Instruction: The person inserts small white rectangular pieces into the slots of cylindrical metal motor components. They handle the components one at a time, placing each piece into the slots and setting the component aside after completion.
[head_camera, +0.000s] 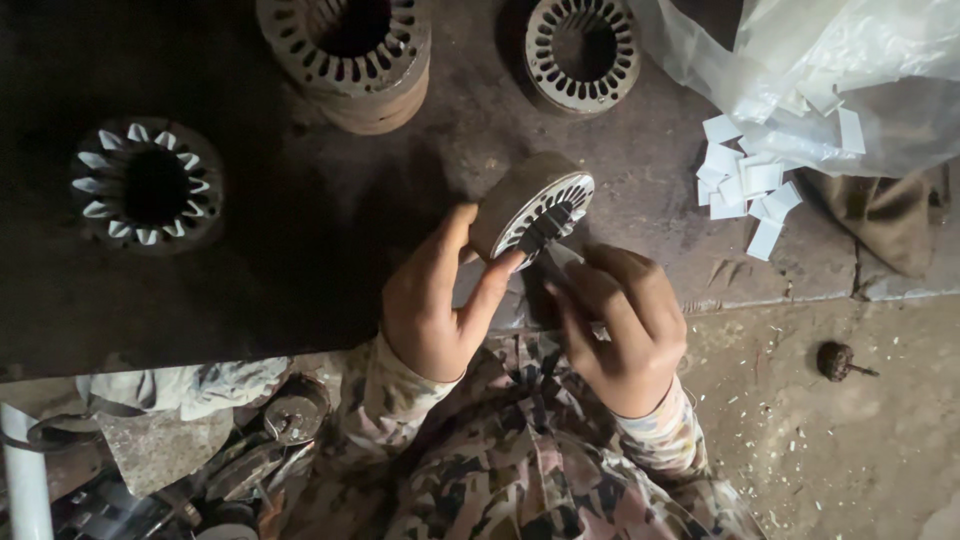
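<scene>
The dark workbench (300, 270) carries three slotted stator cores (350, 50), white paper slips (745, 185) and a plastic bag (840, 70).

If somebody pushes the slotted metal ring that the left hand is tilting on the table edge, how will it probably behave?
The slotted metal ring looks like thick stacked steel, so it is probably heavy and stiff. It is round and tilted on its edge under the left hand, so it may roll or drop flat. The white paper pieces nearby would likely flutter instead.

Dim, uneven light from the right; deep shadow at left, mild glare on plastic bag (840, 70).
</scene>
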